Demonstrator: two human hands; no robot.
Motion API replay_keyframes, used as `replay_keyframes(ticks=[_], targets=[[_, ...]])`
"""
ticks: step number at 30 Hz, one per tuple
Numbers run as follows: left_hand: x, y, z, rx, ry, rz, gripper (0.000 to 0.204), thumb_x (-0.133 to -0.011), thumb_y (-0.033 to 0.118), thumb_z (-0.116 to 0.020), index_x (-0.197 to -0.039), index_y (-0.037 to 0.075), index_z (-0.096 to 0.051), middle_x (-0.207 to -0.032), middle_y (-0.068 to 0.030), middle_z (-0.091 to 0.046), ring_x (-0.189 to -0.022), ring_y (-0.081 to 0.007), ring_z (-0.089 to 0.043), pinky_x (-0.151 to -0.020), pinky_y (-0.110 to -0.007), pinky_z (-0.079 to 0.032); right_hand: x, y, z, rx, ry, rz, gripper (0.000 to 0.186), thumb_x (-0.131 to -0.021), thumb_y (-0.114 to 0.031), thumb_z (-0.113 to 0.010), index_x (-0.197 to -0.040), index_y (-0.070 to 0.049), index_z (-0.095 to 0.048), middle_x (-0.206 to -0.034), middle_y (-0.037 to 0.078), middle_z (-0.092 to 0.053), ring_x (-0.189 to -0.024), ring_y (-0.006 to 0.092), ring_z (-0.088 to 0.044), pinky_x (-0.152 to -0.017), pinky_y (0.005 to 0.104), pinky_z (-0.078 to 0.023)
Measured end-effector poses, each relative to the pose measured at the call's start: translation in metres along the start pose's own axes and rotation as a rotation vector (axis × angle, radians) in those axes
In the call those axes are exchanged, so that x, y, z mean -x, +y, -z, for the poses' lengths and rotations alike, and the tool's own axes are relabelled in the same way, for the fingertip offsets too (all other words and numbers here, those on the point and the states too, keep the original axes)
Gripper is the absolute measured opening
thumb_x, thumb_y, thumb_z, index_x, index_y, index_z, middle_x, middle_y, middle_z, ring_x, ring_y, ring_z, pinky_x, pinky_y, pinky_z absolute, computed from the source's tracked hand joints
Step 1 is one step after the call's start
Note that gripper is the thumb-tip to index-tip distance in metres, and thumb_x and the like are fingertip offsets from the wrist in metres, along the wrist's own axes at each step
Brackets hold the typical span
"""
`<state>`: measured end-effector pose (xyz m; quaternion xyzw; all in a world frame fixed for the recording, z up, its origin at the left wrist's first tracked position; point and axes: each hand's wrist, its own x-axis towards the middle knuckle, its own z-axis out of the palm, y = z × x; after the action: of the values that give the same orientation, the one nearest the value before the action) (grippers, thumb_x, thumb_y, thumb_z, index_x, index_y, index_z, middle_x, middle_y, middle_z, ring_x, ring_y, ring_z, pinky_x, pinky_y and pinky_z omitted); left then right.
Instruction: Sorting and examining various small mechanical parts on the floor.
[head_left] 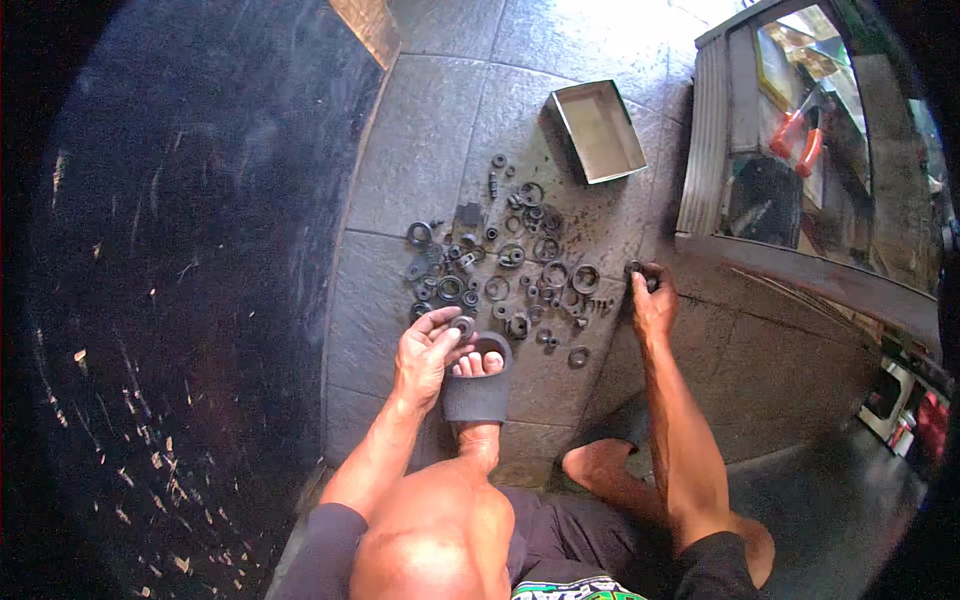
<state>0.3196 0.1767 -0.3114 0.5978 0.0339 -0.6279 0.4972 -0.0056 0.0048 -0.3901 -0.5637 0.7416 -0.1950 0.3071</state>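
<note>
My left hand (425,355) grips a dark round ring part (461,326) between thumb and fingers, just above my sandalled foot (475,385). Out to the right, my right hand (655,300) is closed on a small black round part (636,269), partly hidden by the fingers. Between and beyond both hands, several dark metal rings (558,275), washers (579,357), small cylinders (493,184) and other loose pieces (466,260) lie scattered on the grey tiled floor (395,150).
An open rectangular tin (600,131) sits at the back. At the right stands a dark case (705,140) with a glossy panel and red-handled tool (797,140), with more items (895,405) below it. A scuffed dark surface (190,250) borders the tiles on the left.
</note>
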Motion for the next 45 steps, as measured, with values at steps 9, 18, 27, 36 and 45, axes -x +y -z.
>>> replay_keyframes(ticks=[9,18,27,36,45], targets=[[0.004,-0.003,0.004,-0.058,0.009,-0.021,0.034,-0.098,0.001,-0.061,-0.132,0.0,-0.06,-0.108,-0.0096,-0.072,-0.084,-0.0165,-0.072,-0.076,-0.029,-0.062,0.0,0.001,0.004,-0.051,-0.107,0.071,0.048,-0.088,-0.019,-0.075,-0.134,-0.013,-0.063,-0.121,0.017,-0.07,-0.11,0.0314,-0.069,-0.095,0.0407,-0.053],[0.005,-0.014,0.004,-0.05,-0.047,0.02,0.028,-0.097,0.003,-0.063,-0.125,0.001,-0.062,-0.103,-0.0096,-0.073,-0.082,-0.0168,-0.073,-0.075,-0.03,-0.061,-0.005,-0.01,0.011,0.016,-0.136,-0.017,0.044,-0.089,-0.024,-0.078,-0.128,-0.009,-0.064,-0.113,0.015,-0.072,-0.1,0.0288,-0.07,-0.09,0.0398,-0.054],[0.034,-0.032,0.01,-0.009,0.016,0.163,0.022,-0.097,0.002,-0.052,-0.118,0.002,-0.057,-0.109,-0.0122,-0.066,-0.091,-0.0237,-0.072,-0.08,-0.037,-0.066,0.134,-0.114,0.008,-0.016,-0.781,0.496,0.046,-0.083,-0.023,-0.08,-0.12,-0.003,-0.059,-0.108,0.02,-0.064,-0.098,0.0391,-0.066,-0.081,0.0452,-0.056],[0.041,-0.049,0.029,0.229,-0.102,0.199,0.037,-0.109,0.032,-0.044,-0.106,0.001,-0.065,-0.106,-0.0119,-0.067,-0.093,-0.0237,-0.065,-0.09,-0.039,-0.054,0.212,-0.15,-0.003,-0.057,-1.033,0.622,0.046,-0.093,-0.011,-0.061,-0.137,-0.005,-0.049,-0.134,0.021,-0.056,-0.118,0.0411,-0.063,-0.088,0.0463,-0.059],[0.041,-0.027,0.025,-0.014,0.027,0.187,0.008,-0.101,0.017,-0.065,-0.103,0.01,-0.063,-0.086,-0.0007,-0.065,-0.07,-0.0107,-0.064,-0.057,-0.026,-0.055,0.18,-0.052,0.029,0.159,-0.904,0.453,0.039,-0.087,-0.015,-0.072,-0.121,-0.007,-0.056,-0.111,0.019,-0.059,-0.092,0.0441,-0.065,-0.078,0.0512,-0.056]])
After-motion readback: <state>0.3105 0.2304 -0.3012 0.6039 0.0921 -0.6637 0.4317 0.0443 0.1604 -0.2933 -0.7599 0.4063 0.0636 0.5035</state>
